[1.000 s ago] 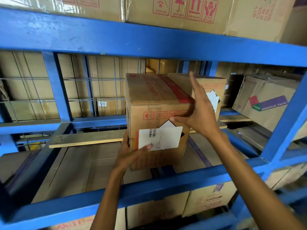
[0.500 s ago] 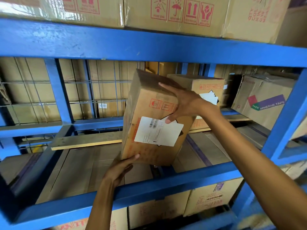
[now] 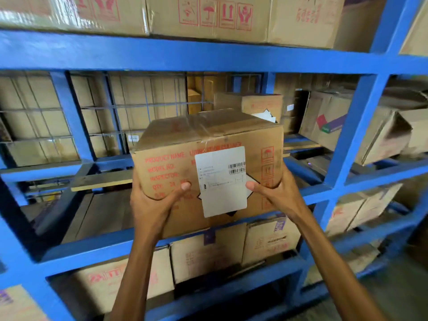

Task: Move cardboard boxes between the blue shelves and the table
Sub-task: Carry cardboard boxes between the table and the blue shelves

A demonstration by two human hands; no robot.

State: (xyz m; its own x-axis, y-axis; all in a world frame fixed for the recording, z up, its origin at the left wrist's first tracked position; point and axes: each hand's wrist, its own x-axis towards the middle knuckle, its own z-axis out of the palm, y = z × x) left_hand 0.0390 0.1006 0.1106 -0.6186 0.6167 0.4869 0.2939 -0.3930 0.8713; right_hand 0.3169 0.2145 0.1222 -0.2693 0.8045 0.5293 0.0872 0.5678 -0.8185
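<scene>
A brown cardboard box (image 3: 176,144) with red print and a white shipping label is held in front of the middle level of the blue shelves (image 3: 208,54). My left hand (image 3: 155,205) grips its lower left corner, thumb on the front face. My right hand (image 3: 275,193) grips the lower right corner the same way. The box lies on its long side, taped top up, and hangs over the front beam of the shelf. My fingers under the box are hidden.
A second box (image 3: 261,104) stands further back on the same level. A tilted box with a purple tape logo (image 3: 328,121) sits in the right bay. More boxes fill the levels above (image 3: 208,15) and below (image 3: 271,239). A blue upright (image 3: 356,126) stands to the right.
The box stood upright on the shelf; both hands tipped it over onto its long side and drew it out towards me. Both hands now hold its lower corners.
</scene>
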